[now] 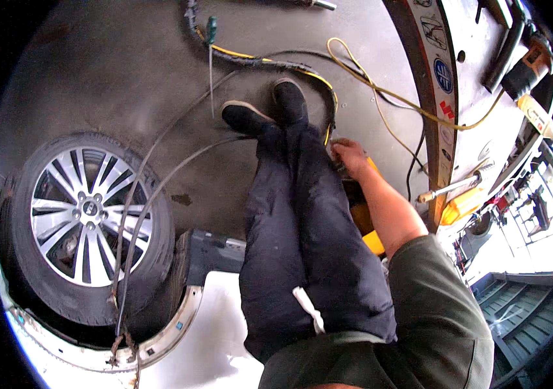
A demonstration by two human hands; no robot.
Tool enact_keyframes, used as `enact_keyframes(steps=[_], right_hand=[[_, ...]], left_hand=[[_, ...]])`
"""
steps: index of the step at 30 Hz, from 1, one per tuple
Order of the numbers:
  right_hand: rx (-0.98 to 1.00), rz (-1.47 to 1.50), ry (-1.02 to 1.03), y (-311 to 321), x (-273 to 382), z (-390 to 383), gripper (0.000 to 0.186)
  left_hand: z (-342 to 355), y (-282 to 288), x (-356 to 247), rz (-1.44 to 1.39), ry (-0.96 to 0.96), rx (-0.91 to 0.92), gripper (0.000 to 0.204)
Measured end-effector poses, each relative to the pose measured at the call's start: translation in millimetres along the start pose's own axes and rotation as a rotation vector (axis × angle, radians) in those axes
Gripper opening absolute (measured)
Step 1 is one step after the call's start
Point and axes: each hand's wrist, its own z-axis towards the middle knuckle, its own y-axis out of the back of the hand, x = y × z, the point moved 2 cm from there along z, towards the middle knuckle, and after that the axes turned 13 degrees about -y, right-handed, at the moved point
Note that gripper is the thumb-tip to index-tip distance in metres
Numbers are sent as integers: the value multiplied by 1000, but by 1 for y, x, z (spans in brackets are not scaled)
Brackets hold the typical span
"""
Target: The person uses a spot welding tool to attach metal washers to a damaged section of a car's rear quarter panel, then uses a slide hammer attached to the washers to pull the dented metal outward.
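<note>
Glossy metal wheel (matt rubber tyre), dull smooth floor, dark cloth trousers

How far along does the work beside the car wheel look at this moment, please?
Already laid out: a screwdriver and a cable bundle on the floor. In hand: the right hand reaches down beside the knee onto something dark over a yellow object, mostly hidden. The left hand is out of view. The wheel remains mounted, untouched.
</note>
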Motion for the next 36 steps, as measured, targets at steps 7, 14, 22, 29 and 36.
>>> enact_keyframes(steps=[7,14,22,29,36], right_hand=[[-30,-86,21,35,-14,36,34],[-159,-22,51,60,-98,86,31],[-537,-239,-186,68,-152,160,31],[-367,204,-384,49,-189,239,34],[-401,530,-475,50,-200,312,25]], left_hand=[[15,185,-64,427,-445,655,39],[70,238,-103,-621,62,-239,40],[76,284,-161,-921,116,-554,41],[47,296,-166,-921,213,-564,42],[32,289,-158,-956,275,-580,44]])
